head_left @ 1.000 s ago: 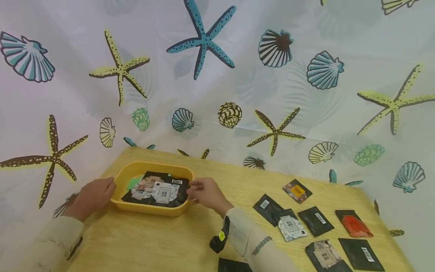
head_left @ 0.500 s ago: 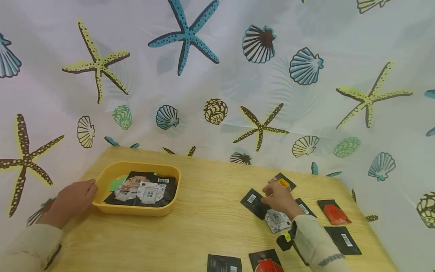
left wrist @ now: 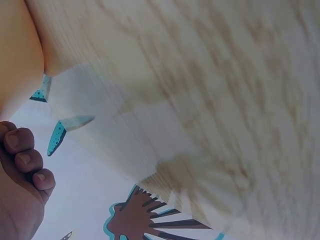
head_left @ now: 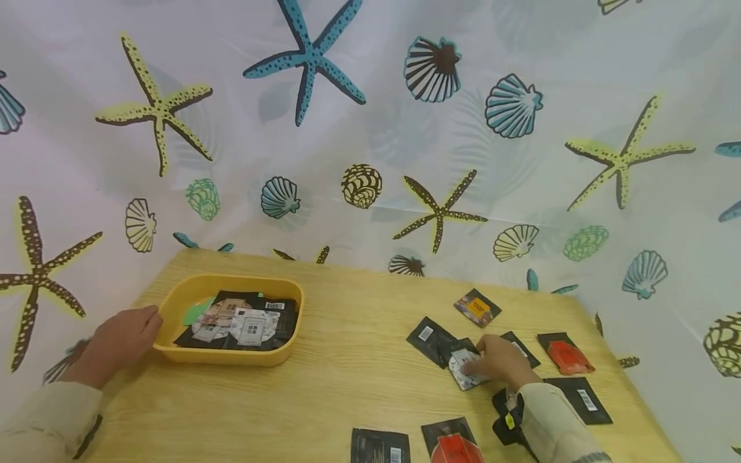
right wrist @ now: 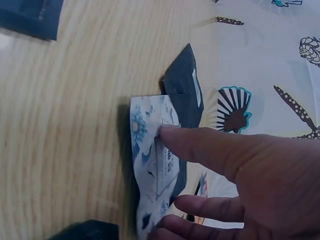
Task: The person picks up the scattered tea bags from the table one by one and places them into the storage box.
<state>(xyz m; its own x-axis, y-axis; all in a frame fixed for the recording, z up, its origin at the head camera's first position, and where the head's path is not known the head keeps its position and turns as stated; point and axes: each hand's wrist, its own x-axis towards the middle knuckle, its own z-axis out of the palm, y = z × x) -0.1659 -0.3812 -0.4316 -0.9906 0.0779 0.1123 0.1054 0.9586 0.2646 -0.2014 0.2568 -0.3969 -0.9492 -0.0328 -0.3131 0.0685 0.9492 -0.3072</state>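
Note:
My right hand (head_left: 502, 361) pinches a white floral sachet (head_left: 460, 368) on the right side of the table. In the right wrist view, the thumb presses on the printed face of this sachet (right wrist: 145, 132) and the other fingers are at its edge. A black sachet (right wrist: 182, 82) overlaps behind it. At the far left, my left hand (head_left: 124, 341) holds the left end of a yellow tray (head_left: 278, 357), its fingers curled against the side. Several sachets lie in the tray, including a white floral one (head_left: 253, 326) on top.
Around my right hand lie an orange-labelled sachet (head_left: 477, 307), a black one (head_left: 428, 339), a red-labelled one (head_left: 564, 352) and a black one with a barcode (head_left: 581, 399). Nearer the front are another red-labelled sachet (head_left: 453, 442) and a black sachet (head_left: 379, 445). A seashell-print curtain (head_left: 347, 128) hangs behind.
My right hand has left the tray's right end, crossed to the loose sachets on the right and come down on the white floral one. The left hand stays at the tray; the head view has turned right.

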